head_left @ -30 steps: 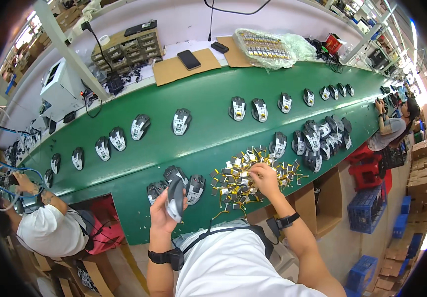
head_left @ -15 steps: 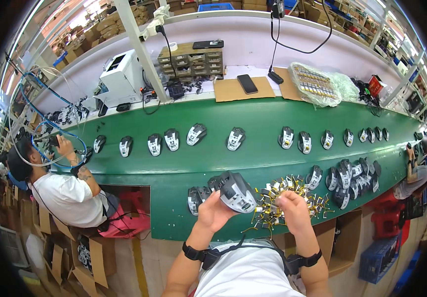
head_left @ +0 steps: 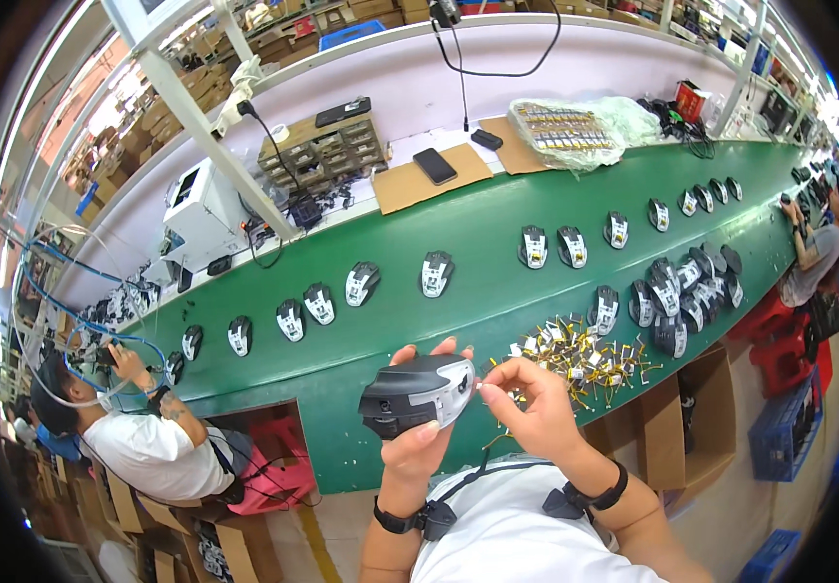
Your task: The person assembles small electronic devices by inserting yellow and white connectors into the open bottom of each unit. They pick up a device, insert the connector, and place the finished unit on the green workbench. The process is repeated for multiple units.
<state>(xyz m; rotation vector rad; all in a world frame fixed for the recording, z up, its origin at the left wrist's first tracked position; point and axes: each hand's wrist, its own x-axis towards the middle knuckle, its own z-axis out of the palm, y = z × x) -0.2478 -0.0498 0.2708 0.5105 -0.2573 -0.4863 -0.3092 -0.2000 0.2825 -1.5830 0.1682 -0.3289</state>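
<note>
Holding a dark grey computer mouse shell (head_left: 418, 394) in the left hand (head_left: 419, 442), fingers curled round its underside and thumb across the near edge, raised above the front edge of the green table (head_left: 478, 228); right hand (head_left: 534, 413) pinched at the shell's pale front end, thumb and forefinger closed on something too small to make out; judged as mid-assembly of this one unit, a small part being fitted at the nose. Pile of small yellow-wired components (head_left: 585, 358) lies on the table just beyond the right hand, still large, so much fitting appears left; cluster of mouse units (head_left: 682, 296) sits to the right of the pile; further single mouse units (head_left: 436, 273) spaced along the belt; whether those are finished, cannot tell. A seated co-worker (head_left: 147, 442) works at lower left.
</note>
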